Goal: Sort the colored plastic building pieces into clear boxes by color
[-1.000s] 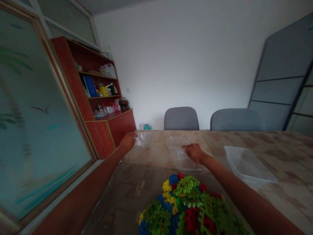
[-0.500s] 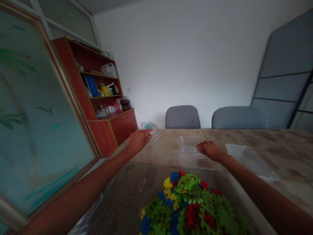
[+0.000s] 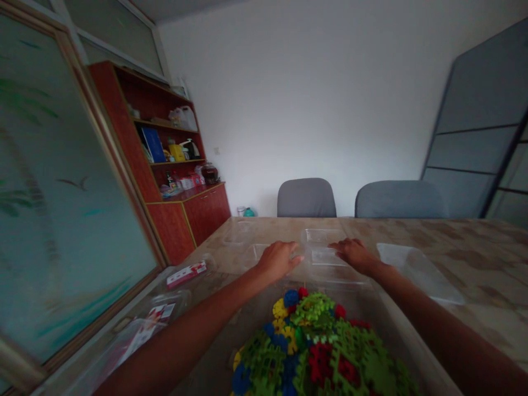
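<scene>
In the head view, the clear boxes sit on the table between the two hands, just right of the left hand and at the fingertips of the right hand, which is the nearer. Their long sides seem to run left to right. The left hand is spread, thumb apart from the fingers, with nothing visible between them; whether the right grips a wall or only rests there, I cannot tell. The boxes are see-through plastic with pale, shiny rims. On the near side lies a heap of green, red, blue and yellow toy pieces.
</scene>
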The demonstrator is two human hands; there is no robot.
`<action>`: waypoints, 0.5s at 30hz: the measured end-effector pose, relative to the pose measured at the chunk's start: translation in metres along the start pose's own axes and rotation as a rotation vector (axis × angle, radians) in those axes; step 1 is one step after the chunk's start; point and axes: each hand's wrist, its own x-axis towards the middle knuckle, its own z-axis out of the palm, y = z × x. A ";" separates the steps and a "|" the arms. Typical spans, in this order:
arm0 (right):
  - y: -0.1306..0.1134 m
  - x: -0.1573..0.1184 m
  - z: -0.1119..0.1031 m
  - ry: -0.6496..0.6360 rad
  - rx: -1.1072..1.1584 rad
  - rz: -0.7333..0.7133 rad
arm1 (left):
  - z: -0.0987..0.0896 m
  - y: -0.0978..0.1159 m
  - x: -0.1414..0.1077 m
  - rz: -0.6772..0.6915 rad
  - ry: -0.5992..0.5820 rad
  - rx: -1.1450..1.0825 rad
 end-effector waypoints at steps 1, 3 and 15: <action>0.000 0.000 0.001 -0.002 0.010 0.002 | -0.003 -0.008 -0.003 0.022 -0.015 -0.018; 0.001 0.001 0.003 -0.005 0.035 0.005 | -0.008 -0.027 -0.013 0.070 -0.069 -0.043; -0.007 0.006 0.004 -0.007 0.084 -0.025 | 0.020 -0.024 -0.026 0.246 -0.180 -0.132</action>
